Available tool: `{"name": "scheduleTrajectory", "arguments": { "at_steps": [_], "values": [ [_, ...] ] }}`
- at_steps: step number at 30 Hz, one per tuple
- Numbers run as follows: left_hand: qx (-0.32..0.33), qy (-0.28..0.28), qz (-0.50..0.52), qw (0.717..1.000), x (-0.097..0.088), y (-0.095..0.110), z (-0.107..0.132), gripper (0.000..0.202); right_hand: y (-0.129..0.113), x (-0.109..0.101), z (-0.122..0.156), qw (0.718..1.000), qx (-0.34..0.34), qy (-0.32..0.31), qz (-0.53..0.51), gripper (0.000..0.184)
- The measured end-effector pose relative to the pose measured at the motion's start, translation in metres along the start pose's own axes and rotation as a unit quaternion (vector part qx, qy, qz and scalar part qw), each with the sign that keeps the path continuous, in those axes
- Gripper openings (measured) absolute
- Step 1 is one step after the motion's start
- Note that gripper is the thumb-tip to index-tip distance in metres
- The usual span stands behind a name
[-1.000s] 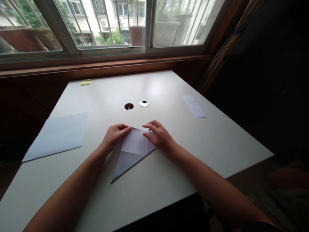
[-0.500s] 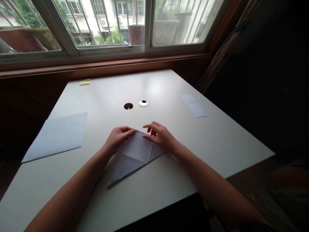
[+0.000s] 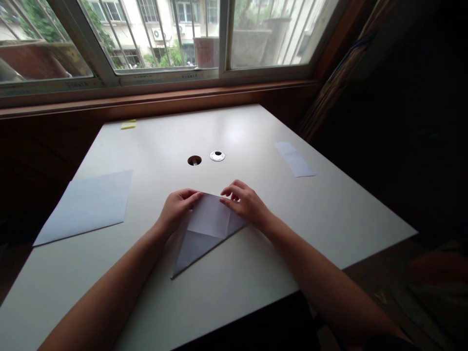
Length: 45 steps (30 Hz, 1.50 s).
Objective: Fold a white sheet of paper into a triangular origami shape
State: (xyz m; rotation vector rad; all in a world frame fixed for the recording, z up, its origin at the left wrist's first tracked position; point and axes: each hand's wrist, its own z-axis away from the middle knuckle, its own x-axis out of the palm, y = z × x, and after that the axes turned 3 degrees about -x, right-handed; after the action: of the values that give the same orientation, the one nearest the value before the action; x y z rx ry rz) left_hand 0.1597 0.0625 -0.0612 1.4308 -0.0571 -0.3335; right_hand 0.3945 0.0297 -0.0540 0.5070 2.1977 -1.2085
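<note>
A folded sheet of white paper [image 3: 209,217] lies at a slant between my hands, with a square-looking flap on top and a long folded edge towards me. My left hand [image 3: 179,207] pinches its upper left part between thumb and fingers. At the upper right edge, my right hand [image 3: 243,200] has its thumb and fingertips closed near the paper's top right corner, gripping it there. The other fingers of the right hand are curled above the sheet.
On the white table [image 3: 153,156], a stack of paper [image 3: 86,207] lies at left and a creased paper strip [image 3: 294,160] at right. Farther back are a round cable hole [image 3: 194,161], its metal cover [image 3: 217,156] and yellow sticky notes [image 3: 128,124]. A window [image 3: 164,34] stands behind.
The folded paper has turned slightly and shifted a little away from me. My right hand has closed from spread fingers onto the paper's upper right edge; my left keeps its pinch.
</note>
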Motion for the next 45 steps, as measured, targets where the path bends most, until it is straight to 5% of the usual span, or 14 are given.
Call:
{"name": "scheduleTrajectory", "arguments": {
  "at_steps": [8,14,32,40,45],
  "values": [
    [0.016,0.046,-0.017,0.999,0.001,-0.001,0.001,0.044,0.004,-0.004,0.0,0.999,0.041,-0.014,-0.012,0.022],
    [0.013,0.031,-0.012,0.999,0.005,0.002,0.003,0.042,0.003,0.002,0.0,0.993,0.093,-0.059,-0.049,0.025],
    [0.037,0.039,-0.045,0.998,0.01,0.001,0.004,0.043,0.001,0.008,-0.001,0.995,0.067,-0.029,-0.066,0.02],
    [0.04,0.052,-0.056,0.996,0.01,0.002,0.007,0.039,0.008,0.012,0.001,1.0,0.002,-0.013,-0.012,0.031],
    [0.101,0.094,-0.204,0.969,0.009,0.003,0.009,0.029,-0.001,0.013,0.002,0.99,-0.069,0.009,0.12,0.035]
  ]
}}
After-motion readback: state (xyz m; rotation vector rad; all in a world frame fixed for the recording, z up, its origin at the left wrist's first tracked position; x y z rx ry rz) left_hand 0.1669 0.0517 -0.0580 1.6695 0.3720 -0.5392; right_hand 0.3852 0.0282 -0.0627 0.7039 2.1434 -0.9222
